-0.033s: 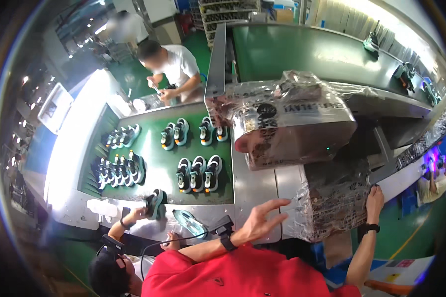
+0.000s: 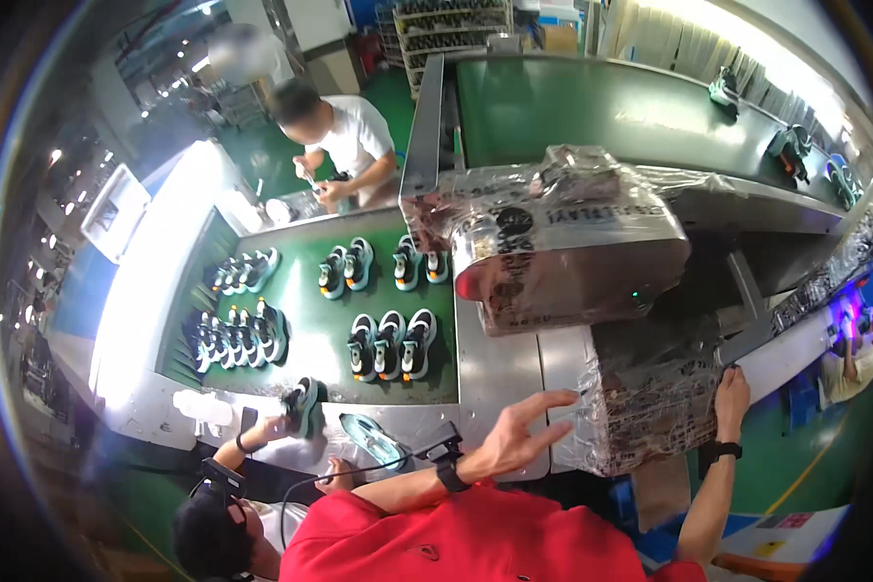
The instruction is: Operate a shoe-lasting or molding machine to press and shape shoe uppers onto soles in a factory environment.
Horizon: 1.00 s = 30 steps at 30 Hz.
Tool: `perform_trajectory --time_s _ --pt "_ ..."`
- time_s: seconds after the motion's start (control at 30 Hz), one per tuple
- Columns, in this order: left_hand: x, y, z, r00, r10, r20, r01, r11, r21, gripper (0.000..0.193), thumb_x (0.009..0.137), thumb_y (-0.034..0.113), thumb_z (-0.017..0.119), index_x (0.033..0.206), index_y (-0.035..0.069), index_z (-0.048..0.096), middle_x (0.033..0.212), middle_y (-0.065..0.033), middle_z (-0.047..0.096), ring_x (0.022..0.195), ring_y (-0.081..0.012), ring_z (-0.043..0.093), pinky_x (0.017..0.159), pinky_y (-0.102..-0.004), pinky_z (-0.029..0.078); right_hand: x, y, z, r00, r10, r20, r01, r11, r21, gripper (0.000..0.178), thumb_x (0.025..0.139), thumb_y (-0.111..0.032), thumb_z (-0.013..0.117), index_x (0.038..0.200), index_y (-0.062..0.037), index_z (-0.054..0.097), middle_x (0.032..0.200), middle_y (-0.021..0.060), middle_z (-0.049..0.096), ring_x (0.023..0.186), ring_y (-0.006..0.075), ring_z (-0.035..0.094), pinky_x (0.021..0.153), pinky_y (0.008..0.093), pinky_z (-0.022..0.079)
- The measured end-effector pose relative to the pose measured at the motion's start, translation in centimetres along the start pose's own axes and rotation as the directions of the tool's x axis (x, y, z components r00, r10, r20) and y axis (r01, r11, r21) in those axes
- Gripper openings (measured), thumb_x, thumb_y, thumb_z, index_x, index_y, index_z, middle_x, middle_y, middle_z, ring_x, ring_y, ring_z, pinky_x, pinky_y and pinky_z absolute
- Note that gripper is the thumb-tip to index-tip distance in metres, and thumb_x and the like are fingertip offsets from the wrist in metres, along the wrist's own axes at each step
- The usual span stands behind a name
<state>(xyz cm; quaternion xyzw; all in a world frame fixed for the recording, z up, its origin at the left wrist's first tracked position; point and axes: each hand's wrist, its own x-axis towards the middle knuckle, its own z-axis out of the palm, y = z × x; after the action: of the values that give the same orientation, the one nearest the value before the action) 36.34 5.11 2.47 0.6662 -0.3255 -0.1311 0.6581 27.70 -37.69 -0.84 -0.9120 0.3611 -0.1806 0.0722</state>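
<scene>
My left hand (image 2: 521, 436) is held palm down with its fingers spread, and nothing is in it. Its fingertips are beside the left side of a box-shaped machine part (image 2: 655, 412) wrapped in clear printed plastic film; whether they touch the film I cannot tell. At that part's right edge, my right hand (image 2: 732, 396) grips the corner, with its fingers close together. Above the wrapped part stands a film-covered machine housing (image 2: 572, 257) with a small green light.
Sneakers (image 2: 390, 344) stand in groups on a green conveyor (image 2: 320, 330) to the left. Beside me a co-worker's hand (image 2: 270, 427) holds a sneaker (image 2: 304, 407). A teal shoe-shaped piece (image 2: 373, 439) lies on the metal ledge. Across the conveyor works another person (image 2: 354, 141). More shoes (image 2: 793, 145) lie on the far belt (image 2: 572, 97).
The view has shifted very slightly. Both my hands keep their places at the wrapped machine part.
</scene>
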Motion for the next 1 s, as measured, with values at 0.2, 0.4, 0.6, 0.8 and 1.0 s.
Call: perform_trajectory --time_s 0.2,0.4,0.6,0.8,1.0 --pt "4.6 0.6 7.7 0.937 0.281 0.21 -0.336 0.89 0.309 0.049 0.088 0.027 0.069 0.127 0.001 0.055 0.139 -0.0186 0.049 0.137 -0.0352 0.038 0.115 -0.0511 0.024 -0.4 -0.5 -0.7 0.983 -0.154 0.099 0.152 0.988 0.026 0.032 0.097 -0.024 0.044 0.096 0.005 0.056 0.084 0.0271 0.065 0.077 0.0459 0.062 0.07 0.0545 0.048" --pt "5.4 -2.2 11.6 0.91 0.258 0.325 -0.414 0.6 0.685 0.058 0.088 0.039 0.063 0.133 0.006 0.052 0.144 -0.0155 0.045 0.139 -0.0336 0.036 0.116 -0.052 0.022 -1.5 0.4 -3.2 0.957 -0.237 0.165 0.217 0.967 0.131 0.05 0.093 -0.026 0.052 0.132 0.0044 0.046 0.118 0.028 0.058 0.094 0.0447 0.062 0.081 0.0503 0.051" --pt "5.5 -0.7 12.1 0.94 0.198 0.277 -0.34 0.58 0.74 0.055 0.09 0.038 0.059 0.134 0.007 0.051 0.146 -0.0145 0.043 0.138 -0.0346 0.035 0.115 -0.0519 0.022 -2.4 1.7 -2.3 0.971 -0.24 -0.004 0.226 0.911 0.345 0.044 0.092 -0.02 0.056 0.128 0.0047 0.052 0.116 0.0268 0.062 0.1 0.0418 0.062 0.083 0.0462 0.05" --pt "5.3 -0.4 12.9 0.934 0.191 0.3 -0.355 0.568 0.743 0.053 0.09 0.04 0.057 0.132 0.007 0.052 0.145 -0.0143 0.043 0.137 -0.0344 0.035 0.116 -0.0519 0.021 -2.3 2.2 -1.6 0.97 -0.242 0.013 0.223 0.914 0.338 0.042 0.093 -0.017 0.055 0.129 0.0041 0.053 0.117 0.0272 0.061 0.102 0.0415 0.062 0.082 0.0458 0.049" --pt "5.2 -0.7 13.1 0.934 0.205 0.292 -0.357 0.542 0.76 0.053 0.087 0.037 0.061 0.129 0.007 0.053 0.141 -0.0146 0.046 0.134 -0.0351 0.037 0.114 -0.051 0.024 -2.6 2.0 -1.7 0.963 -0.268 -0.015 0.259 0.916 0.307 0.044 0.093 -0.02 0.056 0.132 0.001 0.05 0.11 0.0254 0.063 0.095 0.0416 0.063 0.079 0.0479 0.048"
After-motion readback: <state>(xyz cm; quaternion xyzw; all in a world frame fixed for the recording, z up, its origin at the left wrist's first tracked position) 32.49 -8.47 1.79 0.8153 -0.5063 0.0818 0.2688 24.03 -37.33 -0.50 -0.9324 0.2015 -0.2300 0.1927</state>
